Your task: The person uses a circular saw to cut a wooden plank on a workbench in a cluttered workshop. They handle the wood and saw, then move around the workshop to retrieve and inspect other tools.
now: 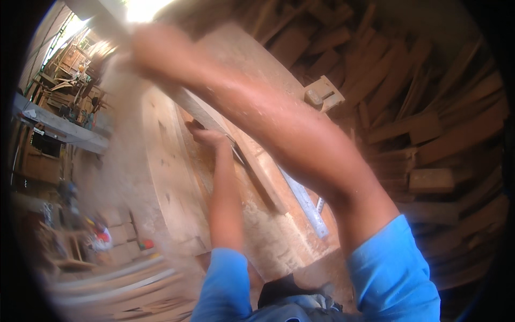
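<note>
My right hand (153, 45) reaches to the upper left, blurred by motion in a haze of sawdust, its fingers and whatever they hold indistinct. Lower down, my left hand (209, 134) curls its fingers beside a long narrow board (260, 182) on the wooden work surface (166, 166); something dark lies at the fingertips, too unclear to name. A metal square (308, 209) lies to the right of that board. Behind my right forearm is a pale wooden piece with a slot and a rounded knob (327, 94).
Stacked wood offcuts (432, 180) fill the right side. At the left are a grey beam (64, 129), cluttered timber, a red and white object (102, 239) and long boards (107, 284) low down. Bright openings light the top left.
</note>
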The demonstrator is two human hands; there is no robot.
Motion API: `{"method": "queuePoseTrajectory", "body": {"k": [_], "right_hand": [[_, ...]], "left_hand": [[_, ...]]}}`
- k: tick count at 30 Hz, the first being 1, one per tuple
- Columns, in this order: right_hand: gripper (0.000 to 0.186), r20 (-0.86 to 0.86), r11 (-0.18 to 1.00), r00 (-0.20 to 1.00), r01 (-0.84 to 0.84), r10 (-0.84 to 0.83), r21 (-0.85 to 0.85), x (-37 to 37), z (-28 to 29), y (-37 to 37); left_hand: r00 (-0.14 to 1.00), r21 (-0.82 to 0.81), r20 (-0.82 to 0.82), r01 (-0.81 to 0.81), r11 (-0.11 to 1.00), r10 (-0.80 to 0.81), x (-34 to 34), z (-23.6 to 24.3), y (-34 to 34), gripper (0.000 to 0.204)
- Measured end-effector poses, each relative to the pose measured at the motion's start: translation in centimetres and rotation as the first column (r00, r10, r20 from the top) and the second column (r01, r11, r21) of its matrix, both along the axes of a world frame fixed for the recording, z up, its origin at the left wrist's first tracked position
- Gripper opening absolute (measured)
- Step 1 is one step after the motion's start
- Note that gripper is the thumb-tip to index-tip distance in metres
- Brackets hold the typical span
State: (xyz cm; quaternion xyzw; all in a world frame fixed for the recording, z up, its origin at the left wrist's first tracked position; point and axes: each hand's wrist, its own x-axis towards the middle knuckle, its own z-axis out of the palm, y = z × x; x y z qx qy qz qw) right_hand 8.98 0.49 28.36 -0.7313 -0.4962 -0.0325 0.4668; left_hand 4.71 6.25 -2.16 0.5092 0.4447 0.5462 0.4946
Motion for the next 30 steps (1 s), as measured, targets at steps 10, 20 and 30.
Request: {"method": "queuePoseTrajectory", "body": {"k": [10, 20, 30], "right_hand": [[0.095, -0.139, 1.0, 0.99, 0.002, 0.0, 0.015, -1.4, 0.3, -1.4], [0.097, -0.171, 0.997, 0.984, -0.063, 0.056, -0.035, -0.3, 0.4, -0.8], [0.101, -0.176, 0.999, 0.984, -0.032, 0.038, 0.037, 0.1, 0.0, 0.9]], "left_hand": [[0.935, -0.301, 0.348, 0.182, 0.936, -0.07, -1.1, 1.5, 0.7, 0.059], [0.989, -0.154, 0.139, 0.072, 0.985, -0.051, -0.5, 2.1, -0.2, 0.06], [0.995, -0.089, 0.063, 0.087, 0.992, -0.082, -2.2, 0.9, -0.7, 0.057]]}}
